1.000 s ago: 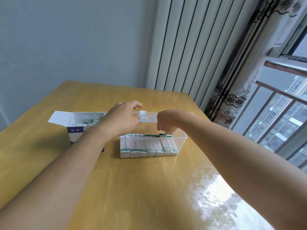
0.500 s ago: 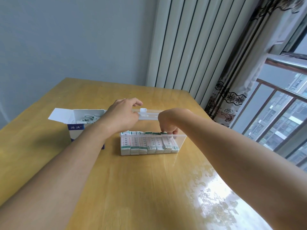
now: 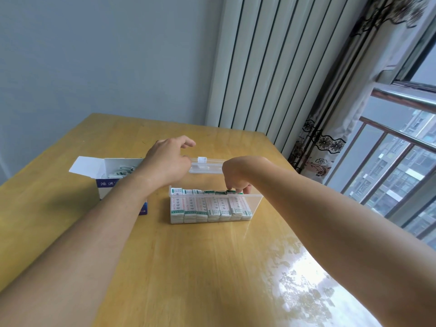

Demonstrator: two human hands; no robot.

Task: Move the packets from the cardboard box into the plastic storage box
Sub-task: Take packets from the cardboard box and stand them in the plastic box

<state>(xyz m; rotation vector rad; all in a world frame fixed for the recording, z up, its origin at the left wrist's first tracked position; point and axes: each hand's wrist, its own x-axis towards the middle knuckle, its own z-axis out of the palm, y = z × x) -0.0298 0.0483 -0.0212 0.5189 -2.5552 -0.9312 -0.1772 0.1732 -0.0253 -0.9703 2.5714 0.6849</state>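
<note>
A clear plastic storage box stands mid-table, filled with a row of white-and-green packets standing on edge. Its clear hinged lid is raised behind it. My left hand holds the lid's left end, fingers curled over its top edge. My right hand reaches down into the box's right end, and its fingertips pinch the tops of the packets there. To the left stands the open white-and-blue cardboard box, partly behind my left forearm, with a few packets visible inside.
Everything rests on a wooden table with a glossy reflection at the front right. A grey wall and a white ribbed panel stand behind. A patterned curtain and a window with railings are on the right.
My right hand has dropped from lid height down into the right end of the storage box onto the packets. My left hand has stayed on the lid.
</note>
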